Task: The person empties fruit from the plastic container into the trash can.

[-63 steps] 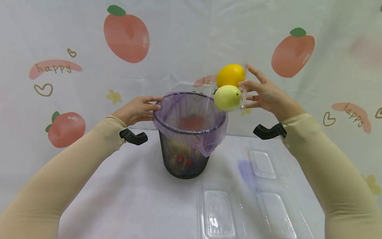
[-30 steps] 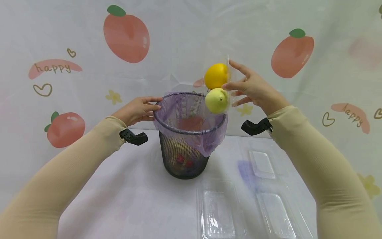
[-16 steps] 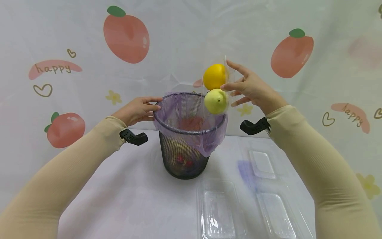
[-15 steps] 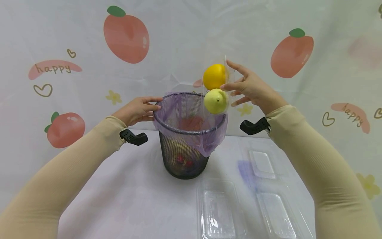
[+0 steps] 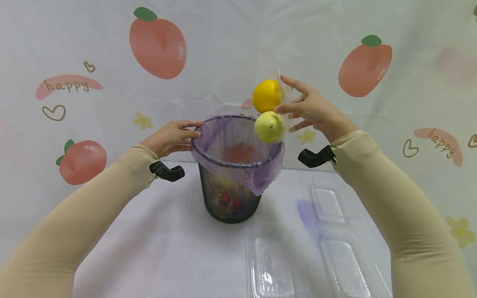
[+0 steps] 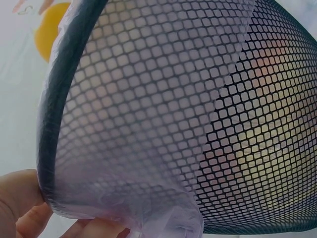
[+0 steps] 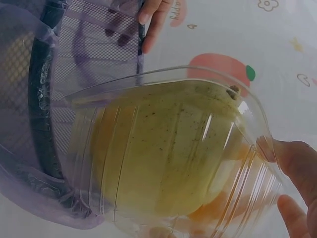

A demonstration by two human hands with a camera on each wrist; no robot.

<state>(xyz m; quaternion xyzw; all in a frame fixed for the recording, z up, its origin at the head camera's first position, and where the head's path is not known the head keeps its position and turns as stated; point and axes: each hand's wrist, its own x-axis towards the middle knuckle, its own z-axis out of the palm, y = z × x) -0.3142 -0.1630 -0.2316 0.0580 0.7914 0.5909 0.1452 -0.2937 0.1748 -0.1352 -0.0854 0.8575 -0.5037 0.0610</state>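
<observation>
In the head view my right hand [image 5: 311,109] pinches a clear plastic container [image 7: 237,129] by its side, above the right part of the wastebasket's rim. The container is tipped on edge, with a round yellow fruit [image 5: 266,96] above a pale green, pear-like fruit [image 5: 268,126]. The right wrist view shows the green fruit speckled behind the plastic. My left hand [image 5: 173,136] grips the left rim of a black mesh wastebasket [image 5: 210,182], which stands on the table. A purple bag [image 5: 257,180] lines it and folds over the rim. Red and yellowish things show dimly through the mesh.
Clear plastic trays [image 5: 273,265] lie on the white table [image 5: 160,248] at the front and right. A purple-blue patch [image 5: 309,215] lies on the table right of the wastebasket. Behind hangs a white backdrop [image 5: 231,49] with printed fruit.
My right hand has moved left with the container and its fruit, from beside the wastebasket to above its right rim, then only slightly further. My left hand has stayed on the rim.
</observation>
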